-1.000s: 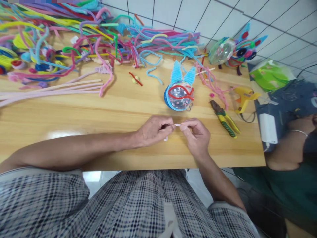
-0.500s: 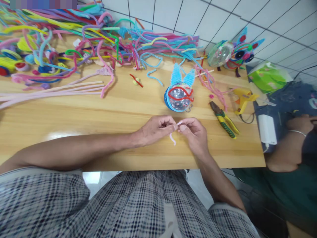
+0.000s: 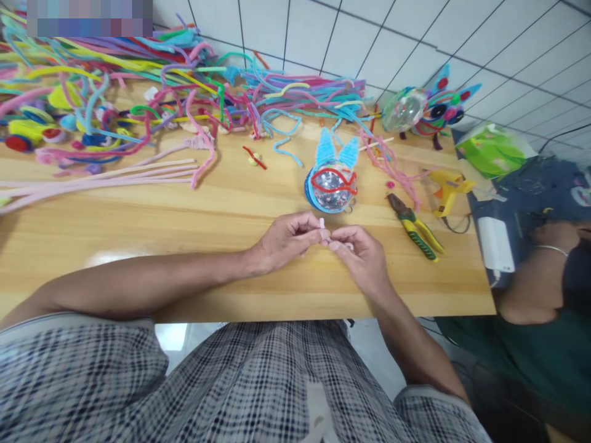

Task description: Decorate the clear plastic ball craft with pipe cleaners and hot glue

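Observation:
Between my two hands is a short pale pink pipe cleaner [image 3: 322, 223], one end poking up past the left fingertips. My left hand [image 3: 292, 240] pinches it between thumb and fingers. Close against it, my right hand [image 3: 361, 251] is closed on the same piece, and a bent bit shows at its fingers. Just beyond the hands stands a clear ball with blue pipe-cleaner ears [image 3: 333, 184], a blue rim and red loops across its front. Most of the pink piece is hidden by my fingers.
Green-and-yellow pliers [image 3: 414, 226] and a yellow glue gun [image 3: 449, 189] lie to the right. Pipe cleaners [image 3: 305, 92] pile along the back and left. A finished-looking animal figure [image 3: 441, 114] stands back right. Another person's arm [image 3: 530, 277] rests beyond the table's right edge.
The pink pipe cleaner has been turned: its tail no longer hangs below my hands, and one end now points up. My right hand has shifted down slightly.

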### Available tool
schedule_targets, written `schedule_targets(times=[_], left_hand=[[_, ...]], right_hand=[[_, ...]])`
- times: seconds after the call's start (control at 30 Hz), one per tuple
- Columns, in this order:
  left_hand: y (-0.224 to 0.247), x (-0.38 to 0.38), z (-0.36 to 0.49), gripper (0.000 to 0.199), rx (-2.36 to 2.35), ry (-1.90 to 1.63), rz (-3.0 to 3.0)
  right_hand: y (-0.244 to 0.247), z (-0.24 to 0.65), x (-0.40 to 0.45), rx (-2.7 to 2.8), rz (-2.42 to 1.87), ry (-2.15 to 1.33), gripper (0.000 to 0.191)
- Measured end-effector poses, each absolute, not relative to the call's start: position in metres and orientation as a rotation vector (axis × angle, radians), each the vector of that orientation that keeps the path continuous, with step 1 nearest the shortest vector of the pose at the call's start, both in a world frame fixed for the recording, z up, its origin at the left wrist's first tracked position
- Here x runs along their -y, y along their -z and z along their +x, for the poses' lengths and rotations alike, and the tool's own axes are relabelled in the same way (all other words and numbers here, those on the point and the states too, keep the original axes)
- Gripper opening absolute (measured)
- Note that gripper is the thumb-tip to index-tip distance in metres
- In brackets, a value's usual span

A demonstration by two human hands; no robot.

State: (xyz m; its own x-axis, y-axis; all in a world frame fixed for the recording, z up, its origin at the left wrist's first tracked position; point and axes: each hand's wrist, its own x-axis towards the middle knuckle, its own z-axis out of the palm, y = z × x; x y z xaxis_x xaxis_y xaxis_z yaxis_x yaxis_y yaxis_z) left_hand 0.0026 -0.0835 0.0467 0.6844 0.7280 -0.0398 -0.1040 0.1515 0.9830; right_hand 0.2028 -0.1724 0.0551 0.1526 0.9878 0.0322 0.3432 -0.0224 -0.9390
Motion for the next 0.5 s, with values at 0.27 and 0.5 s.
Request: schedule_targets(times=[0.27,0.5], left_hand=[[-0.034,0.062,0.002,0.061,-0.896,-1.083,1.493],[-0.008,0.018,0.014,0.112,-0.791,-1.011,1.582]], right_hand=[[-0.063,0.241,0.156,1.401,-1.582,-0.737,0.009],[-0.057,0.262,0.128,1.343,-1.430,-0.597,0.023]])
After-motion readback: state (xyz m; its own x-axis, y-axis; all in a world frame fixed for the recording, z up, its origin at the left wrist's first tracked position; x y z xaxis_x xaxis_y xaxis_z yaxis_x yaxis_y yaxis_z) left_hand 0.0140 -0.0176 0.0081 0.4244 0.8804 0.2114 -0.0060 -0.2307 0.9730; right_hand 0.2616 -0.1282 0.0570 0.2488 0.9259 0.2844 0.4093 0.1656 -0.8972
